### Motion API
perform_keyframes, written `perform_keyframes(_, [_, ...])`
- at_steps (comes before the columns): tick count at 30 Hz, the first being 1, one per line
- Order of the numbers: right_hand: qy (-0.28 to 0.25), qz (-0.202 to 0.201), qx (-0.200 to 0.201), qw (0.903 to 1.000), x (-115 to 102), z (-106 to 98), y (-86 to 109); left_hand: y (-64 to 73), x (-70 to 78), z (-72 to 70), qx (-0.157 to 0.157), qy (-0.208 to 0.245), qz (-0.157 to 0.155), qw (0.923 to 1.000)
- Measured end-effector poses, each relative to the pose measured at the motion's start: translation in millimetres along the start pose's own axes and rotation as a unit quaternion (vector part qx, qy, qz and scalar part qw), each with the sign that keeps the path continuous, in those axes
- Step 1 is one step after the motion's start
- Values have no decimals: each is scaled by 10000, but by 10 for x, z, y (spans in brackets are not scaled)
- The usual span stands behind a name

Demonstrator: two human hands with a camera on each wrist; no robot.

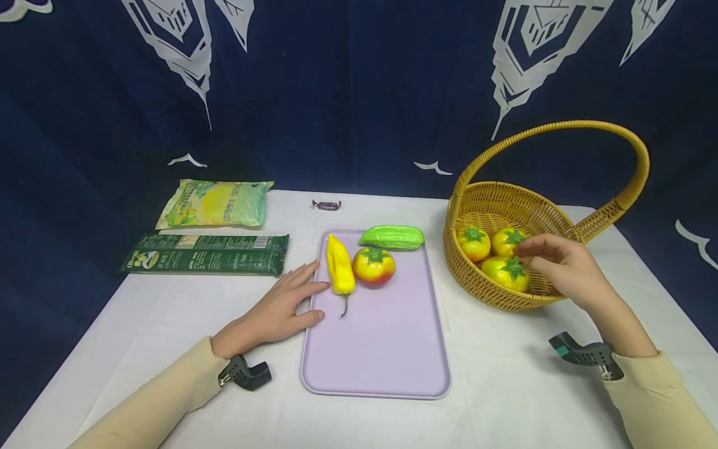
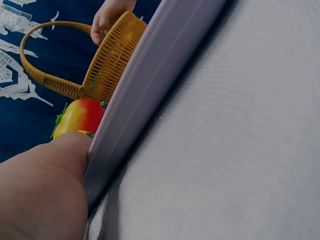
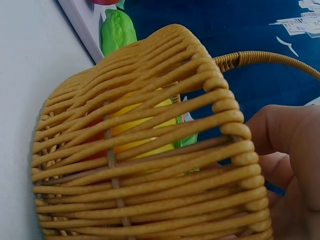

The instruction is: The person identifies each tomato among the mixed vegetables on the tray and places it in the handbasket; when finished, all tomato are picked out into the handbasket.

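My left hand (image 1: pixel 283 305) rests with fingers spread at the left edge of a lilac tray (image 1: pixel 381 349), its fingertips over the rim. On the tray lie a yellow pepper (image 1: pixel 339 265), a red-and-yellow tomato (image 1: pixel 373 268) with a green leafy top, and a green cucumber-like vegetable (image 1: pixel 391 237). At the right, my right hand (image 1: pixel 566 265) reaches over the rim of a wicker basket (image 1: pixel 477 284), fingers loosely bent and fingertips beside the tomatoes. Inside are a front tomato (image 1: pixel 505 274), a left one (image 1: pixel 473 243) and a rear one (image 1: pixel 506 240). The basket's weave partly hides them in the right wrist view.
The basket's tall handle (image 1: pixel 583 125) arches above the right hand. A green noodle packet (image 1: pixel 207 254) and a yellow-green bag (image 1: pixel 215 204) lie at the back left. A small wrapped candy (image 1: pixel 326 205) lies behind the tray. A dark blue curtain (image 1: pixel 348 93) hangs behind the table.
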State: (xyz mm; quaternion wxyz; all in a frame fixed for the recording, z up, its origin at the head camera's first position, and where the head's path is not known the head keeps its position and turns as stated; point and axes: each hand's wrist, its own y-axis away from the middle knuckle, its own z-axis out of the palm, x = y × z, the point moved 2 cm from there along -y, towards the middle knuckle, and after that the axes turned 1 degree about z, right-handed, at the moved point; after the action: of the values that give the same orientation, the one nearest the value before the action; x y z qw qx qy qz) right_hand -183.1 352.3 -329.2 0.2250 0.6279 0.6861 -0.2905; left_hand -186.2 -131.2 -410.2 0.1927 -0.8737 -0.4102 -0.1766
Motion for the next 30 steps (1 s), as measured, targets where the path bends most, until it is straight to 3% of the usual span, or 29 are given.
perform_keyframes(20, [-144, -535, 20, 9985, -75, -34, -7, 9, -11, 3, -5, 13, -76, 10000])
perform_keyframes(30, [-216, -844, -100, 9961, -402, 44, -102, 1, -6, 9, -33, 48, -104, 9999])
